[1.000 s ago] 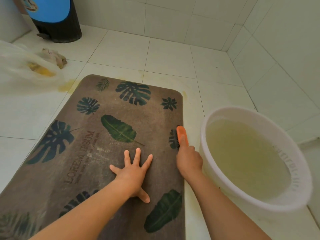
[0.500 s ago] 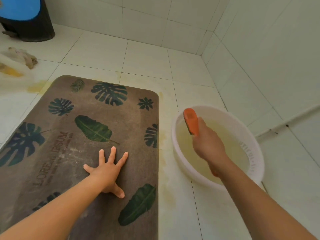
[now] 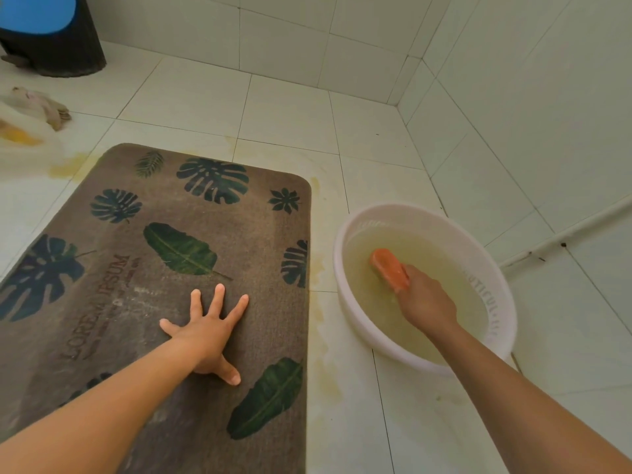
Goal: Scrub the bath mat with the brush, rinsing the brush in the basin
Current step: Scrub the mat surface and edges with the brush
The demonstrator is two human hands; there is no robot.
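Floor (image 3: 290, 111): open tile above the mat and at lower centre; walls close in at the right. Mat (image 3: 266, 254), left half of frame: pale streaks by the lettering, so I judge scrubbing unfinished. Basin (image 3: 410, 210), right of centre, just beside the mat's right edge; water cloudy. My left hand (image 3: 205, 333) lies flat on the mat, fingers spread. My right hand (image 3: 427, 299) grips the brush (image 3: 390, 270), which is dipped in the basin water. Rinse step.
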